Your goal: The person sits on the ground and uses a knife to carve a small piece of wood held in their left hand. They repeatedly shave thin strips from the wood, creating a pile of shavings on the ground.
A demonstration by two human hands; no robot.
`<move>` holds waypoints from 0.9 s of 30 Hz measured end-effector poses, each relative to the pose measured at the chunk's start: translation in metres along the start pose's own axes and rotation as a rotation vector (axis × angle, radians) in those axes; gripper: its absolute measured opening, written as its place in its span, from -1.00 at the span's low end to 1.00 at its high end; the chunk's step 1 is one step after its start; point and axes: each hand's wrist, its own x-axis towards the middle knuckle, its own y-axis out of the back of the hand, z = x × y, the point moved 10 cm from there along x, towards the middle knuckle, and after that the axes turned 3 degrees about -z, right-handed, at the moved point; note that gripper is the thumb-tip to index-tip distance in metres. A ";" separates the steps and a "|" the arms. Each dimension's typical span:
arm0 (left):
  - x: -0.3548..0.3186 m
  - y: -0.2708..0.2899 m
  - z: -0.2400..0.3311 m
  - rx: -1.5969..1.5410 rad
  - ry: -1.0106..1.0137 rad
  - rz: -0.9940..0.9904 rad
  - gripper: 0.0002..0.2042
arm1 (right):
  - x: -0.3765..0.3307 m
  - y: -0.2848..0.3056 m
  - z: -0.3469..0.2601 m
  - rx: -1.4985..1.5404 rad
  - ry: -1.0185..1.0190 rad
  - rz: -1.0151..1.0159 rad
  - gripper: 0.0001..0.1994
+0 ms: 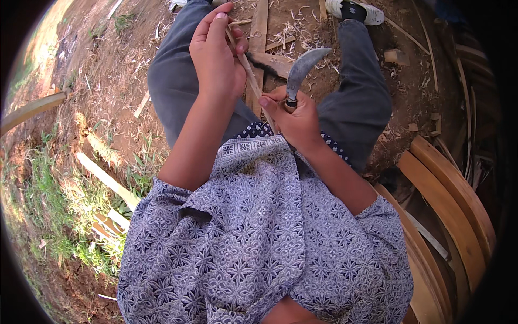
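Note:
A thin pale wooden strip (249, 73) runs slantwise from my left hand down to my lap. My left hand (220, 54) is closed around its upper part, thumb and fingers pinching it. My right hand (294, 119) grips the short handle of a curved knife (303, 70), its grey sickle-like blade pointing up and to the right. The thumb of that hand also touches the strip's lower part. The strip's bottom end rests near the hem of my patterned shirt.
Wood shavings (294, 32) and a flat board (259, 27) lie on the earth between my legs. A wood block (396, 56) sits beyond my right knee. Curved planks (448, 200) are at my right; pale sticks (108, 178) lie in grass at my left.

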 end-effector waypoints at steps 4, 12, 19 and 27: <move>0.008 0.004 -0.019 -0.018 0.057 0.057 -0.74 | 0.004 0.008 0.005 -0.004 -0.004 0.050 -0.80; 0.037 0.045 -0.029 0.125 -0.011 0.131 -0.77 | 0.023 0.092 0.040 0.122 -0.205 0.338 -0.64; 0.015 -0.007 -0.035 1.024 -0.341 -0.301 -0.89 | 0.051 0.139 0.081 -0.040 -0.271 0.329 -0.60; -0.044 -0.039 -0.071 1.298 -0.349 -0.673 -0.81 | 0.055 0.130 0.133 -0.100 -0.535 0.235 -0.51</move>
